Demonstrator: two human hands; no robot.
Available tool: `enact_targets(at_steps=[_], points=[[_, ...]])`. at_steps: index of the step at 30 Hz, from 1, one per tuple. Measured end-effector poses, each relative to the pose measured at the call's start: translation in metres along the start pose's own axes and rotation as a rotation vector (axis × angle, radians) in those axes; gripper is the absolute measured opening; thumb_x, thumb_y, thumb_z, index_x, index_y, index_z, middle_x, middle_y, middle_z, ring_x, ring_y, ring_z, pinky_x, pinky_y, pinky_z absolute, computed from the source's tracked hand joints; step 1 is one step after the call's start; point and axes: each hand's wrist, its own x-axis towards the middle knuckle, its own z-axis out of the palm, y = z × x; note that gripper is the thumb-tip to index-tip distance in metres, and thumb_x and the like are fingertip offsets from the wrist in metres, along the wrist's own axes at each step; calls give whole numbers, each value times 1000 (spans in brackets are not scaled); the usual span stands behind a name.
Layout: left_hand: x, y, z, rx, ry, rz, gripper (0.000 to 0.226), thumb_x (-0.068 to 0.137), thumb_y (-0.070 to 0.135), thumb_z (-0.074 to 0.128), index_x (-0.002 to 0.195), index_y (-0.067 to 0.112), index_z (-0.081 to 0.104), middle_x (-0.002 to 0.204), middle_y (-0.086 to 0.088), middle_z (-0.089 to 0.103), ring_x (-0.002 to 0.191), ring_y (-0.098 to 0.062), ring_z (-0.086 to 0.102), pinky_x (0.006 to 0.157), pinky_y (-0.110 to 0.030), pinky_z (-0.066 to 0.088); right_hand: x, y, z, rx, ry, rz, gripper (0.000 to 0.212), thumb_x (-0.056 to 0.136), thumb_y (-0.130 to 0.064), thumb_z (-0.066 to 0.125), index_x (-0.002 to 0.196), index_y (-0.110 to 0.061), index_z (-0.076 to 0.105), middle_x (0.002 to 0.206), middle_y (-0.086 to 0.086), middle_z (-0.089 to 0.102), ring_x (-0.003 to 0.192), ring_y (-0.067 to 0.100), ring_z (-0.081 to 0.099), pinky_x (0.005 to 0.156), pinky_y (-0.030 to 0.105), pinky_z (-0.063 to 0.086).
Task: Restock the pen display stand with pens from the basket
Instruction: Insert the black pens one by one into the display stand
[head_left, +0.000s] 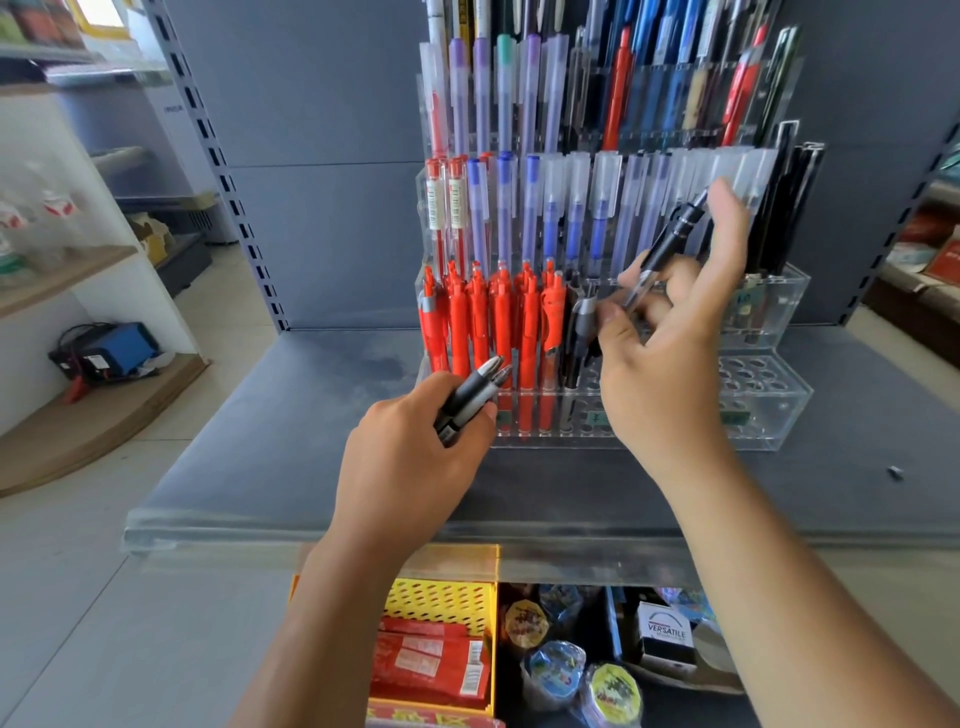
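A clear tiered acrylic pen stand (769, 415) sits on a grey shelf. Its front row holds orange pens (498, 332) on the left, a couple of black pens (579, 338) beside them, and bare holes to the right. My left hand (410, 457) grips a small bundle of black pens (475, 392) in front of the orange row, tips pointing up and right. My right hand (670, 332) holds a single black pen (667, 244) tilted over the front row, just right of the standing black pens.
The grey shelf (291, 441) has a clear front lip. Higher tiers hold capped blue, red and purple pens (519, 208). Below the shelf stand a yellow basket (441, 597) with red packets, and tape rolls (550, 670). Wooden shelving stands at the left.
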Motion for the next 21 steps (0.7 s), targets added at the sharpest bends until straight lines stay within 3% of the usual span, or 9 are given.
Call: enact_targets(at_steps=[4,8,10,12,15,17,18,21], points=[[0,0,0,-7,0,-2,19,89,38,65,77,28,55,56,7,52,50,-14,48,48,-28,34,-3,1,1,-26,8,-20,81,91,15,54,150,-24,15,98,-8,44,99,16,56,95,35,53],[0,0,0,-1,2,2,20,89,38,65,76,27,54,54,8,50,50,-14,46,48,-28,32,-4,1,2,-12,20,-25,82,91,16,54,150,-26,14,103,-3,47,96,15,56,94,32,52],[0,0,0,-1,0,1,20,89,38,65,76,27,55,55,8,51,50,-14,47,47,-28,33,-4,0,2,-23,9,-22,90,91,15,54,150,-36,11,120,11,51,100,18,58,92,28,52],[0,0,0,1,-1,2,18,89,39,65,77,29,56,56,7,53,51,-14,49,47,-28,33,-4,-2,4,-52,-22,-7,96,91,15,54,150,-46,11,144,24,41,119,27,56,97,31,52],[0,0,0,9,1,7,18,89,39,65,77,29,56,56,7,53,51,-15,49,47,-29,34,-4,-1,4,-99,-51,18,99,89,16,55,148,-51,11,153,20,35,136,37,44,102,47,51],[0,0,0,11,2,4,19,89,39,66,77,28,55,55,7,52,51,-15,49,47,-29,34,-4,-2,3,-108,-50,15,95,89,14,57,147,-49,16,149,17,39,126,29,54,93,41,55],[0,-1,0,10,4,1,19,89,39,66,77,28,55,55,7,52,51,-15,49,47,-28,33,-5,-3,2,-120,-45,5,92,89,13,58,146,-47,20,144,14,44,112,21,59,84,38,56],[0,-1,0,15,6,-2,20,88,39,66,76,27,55,55,7,51,51,-16,49,47,-29,33,-5,-4,-1,-164,-19,-21,78,89,9,60,145,-35,27,107,10,51,81,19,55,71,38,54]])
